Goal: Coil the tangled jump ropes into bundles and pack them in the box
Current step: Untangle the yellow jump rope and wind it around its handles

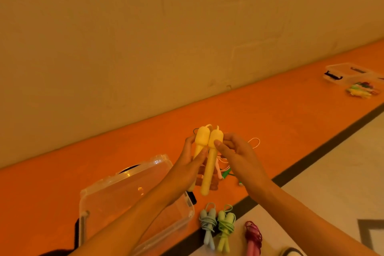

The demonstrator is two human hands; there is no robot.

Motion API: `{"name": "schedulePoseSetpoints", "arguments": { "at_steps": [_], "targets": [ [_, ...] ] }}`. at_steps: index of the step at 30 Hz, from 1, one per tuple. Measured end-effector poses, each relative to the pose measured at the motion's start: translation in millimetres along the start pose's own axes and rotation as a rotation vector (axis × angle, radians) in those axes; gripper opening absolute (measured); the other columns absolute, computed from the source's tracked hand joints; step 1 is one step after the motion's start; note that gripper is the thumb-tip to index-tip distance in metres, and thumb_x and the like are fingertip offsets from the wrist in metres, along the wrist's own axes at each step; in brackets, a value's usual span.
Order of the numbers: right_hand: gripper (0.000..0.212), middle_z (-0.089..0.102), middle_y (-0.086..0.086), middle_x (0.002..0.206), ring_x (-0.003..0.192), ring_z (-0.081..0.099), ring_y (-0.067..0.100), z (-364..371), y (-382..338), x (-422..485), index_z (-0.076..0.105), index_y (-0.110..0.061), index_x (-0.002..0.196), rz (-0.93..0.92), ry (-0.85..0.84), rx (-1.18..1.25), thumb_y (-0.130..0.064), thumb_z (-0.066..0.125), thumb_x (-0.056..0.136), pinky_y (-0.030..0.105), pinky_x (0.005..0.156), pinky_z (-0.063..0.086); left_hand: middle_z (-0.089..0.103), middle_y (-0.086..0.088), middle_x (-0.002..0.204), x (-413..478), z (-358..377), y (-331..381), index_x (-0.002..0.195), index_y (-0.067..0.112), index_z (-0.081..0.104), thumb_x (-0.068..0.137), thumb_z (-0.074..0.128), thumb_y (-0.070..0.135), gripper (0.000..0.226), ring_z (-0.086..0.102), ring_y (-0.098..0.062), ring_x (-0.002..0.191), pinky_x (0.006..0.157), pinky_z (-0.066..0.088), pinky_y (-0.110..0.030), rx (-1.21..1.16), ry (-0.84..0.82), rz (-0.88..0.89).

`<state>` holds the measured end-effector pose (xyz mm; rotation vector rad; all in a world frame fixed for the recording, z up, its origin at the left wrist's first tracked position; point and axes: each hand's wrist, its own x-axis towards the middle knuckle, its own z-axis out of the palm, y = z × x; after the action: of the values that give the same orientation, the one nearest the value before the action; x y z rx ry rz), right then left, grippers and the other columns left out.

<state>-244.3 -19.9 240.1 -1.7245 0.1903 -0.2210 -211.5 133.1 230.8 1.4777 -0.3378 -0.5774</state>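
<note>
Two yellow jump-rope handles (208,159) stand upright side by side in mid-air above the orange floor. My left hand (192,164) grips the left handle from the left, its thumb across the shafts. My right hand (236,155) pinches the thick top of the right handle between thumb and fingers. The rope's thin cord (254,143) loops out behind my right hand. A clear plastic box (116,199) lies open below my left forearm. Three coiled bundles lie on the floor at the bottom: a blue one (208,224), a green one (225,225) and a dark pink one (253,238).
More loose rope with pink and green parts (223,172) lies on the floor behind the held handles. Far right by the wall stand another clear box (346,72) and a heap of coloured ropes (361,89). A dark strip (324,147) borders the orange floor.
</note>
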Motion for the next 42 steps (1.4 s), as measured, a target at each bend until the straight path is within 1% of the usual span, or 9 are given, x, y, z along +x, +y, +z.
{"name": "schedulePoseSetpoints", "arguments": {
  "at_steps": [6,11,15,20,24,27,33,37,42],
  "targets": [
    [0.020,0.074,-0.013,0.096,0.087,0.068,0.003,-14,-1,16,0.063,-0.030,0.110,0.074,-0.106,-0.139,-0.042,0.061,0.093,0.042,0.090,0.055,0.066,-0.009,0.080,7,-15,-3,0.137,0.054,0.032,0.098,0.054,0.042,0.046,0.060,-0.025,0.058,0.048,0.050,-0.032,0.105,-0.038,0.028],
    [0.055,0.055,-0.012,0.109,0.098,0.055,0.004,-34,2,31,0.045,-0.035,0.116,-0.209,-0.036,-0.610,-0.064,0.068,0.075,0.026,0.078,0.049,0.065,-0.001,0.072,12,-28,-2,0.136,0.053,0.037,0.099,0.054,0.038,0.043,0.059,-0.020,0.054,0.042,0.046,-0.026,0.237,-0.126,0.009],
    [0.038,0.056,-0.023,0.109,0.102,0.055,-0.004,-36,3,36,0.051,-0.038,0.114,-0.398,-0.215,-0.576,-0.064,0.055,0.087,0.016,0.080,0.042,0.065,-0.006,0.074,14,-27,-1,0.135,0.049,0.041,0.098,0.057,0.035,0.043,0.059,-0.021,0.054,0.042,0.047,-0.026,0.297,-0.224,0.026],
    [0.009,0.066,-0.011,0.085,0.075,0.060,0.002,-36,8,41,0.057,-0.038,0.094,-0.275,-0.270,-0.491,-0.042,0.064,0.092,0.024,0.064,0.045,0.067,-0.006,0.083,15,-19,1,0.129,0.046,0.043,0.095,0.061,0.032,0.041,0.059,-0.019,0.052,0.041,0.048,-0.025,0.376,-0.194,0.057],
    [0.015,0.070,0.003,0.081,0.062,0.065,0.018,-40,11,39,0.057,-0.032,0.100,-0.183,-0.348,-0.338,-0.043,0.061,0.091,0.032,0.053,0.051,0.068,-0.001,0.084,17,-16,0,0.131,0.038,0.047,0.093,0.066,0.027,0.043,0.057,-0.014,0.048,0.040,0.047,-0.025,0.402,-0.150,0.062],
    [0.021,0.064,-0.004,0.069,0.050,0.055,0.009,-40,15,37,0.057,-0.025,0.105,-0.180,-0.373,-0.305,-0.042,0.060,0.092,0.024,0.045,0.041,0.069,0.002,0.091,17,-16,1,0.132,0.039,0.050,0.088,0.073,0.030,0.051,0.060,-0.010,0.052,0.044,0.047,-0.024,0.444,-0.122,0.061],
    [0.041,0.067,0.004,0.089,0.079,0.063,0.025,-36,23,39,0.056,-0.029,0.104,-0.197,-0.276,-0.339,-0.064,0.055,0.082,0.048,0.067,0.050,0.060,0.016,0.083,18,-5,-4,0.128,0.049,0.046,0.082,0.069,0.042,0.053,0.057,-0.004,0.070,0.057,0.047,-0.033,0.994,0.095,0.274],
    [0.023,0.065,-0.004,0.077,0.066,0.060,0.010,-43,18,50,0.060,-0.029,0.096,-0.201,-0.304,-0.416,-0.051,0.056,0.090,0.030,0.056,0.045,0.054,0.015,0.078,23,-12,0,0.135,0.046,0.039,0.082,0.065,0.037,0.060,0.052,-0.002,0.064,0.051,0.038,-0.028,1.109,0.070,0.249],
    [0.030,0.055,-0.001,0.064,0.057,0.048,0.011,-73,9,70,0.067,-0.023,0.082,-0.172,-0.334,-0.466,-0.044,0.052,0.097,0.025,0.053,0.037,0.067,0.005,0.103,33,-49,4,0.144,0.048,0.032,0.083,0.065,0.050,0.068,0.063,-0.017,0.083,0.066,0.052,-0.037,1.144,0.091,0.233]
  ]
}}
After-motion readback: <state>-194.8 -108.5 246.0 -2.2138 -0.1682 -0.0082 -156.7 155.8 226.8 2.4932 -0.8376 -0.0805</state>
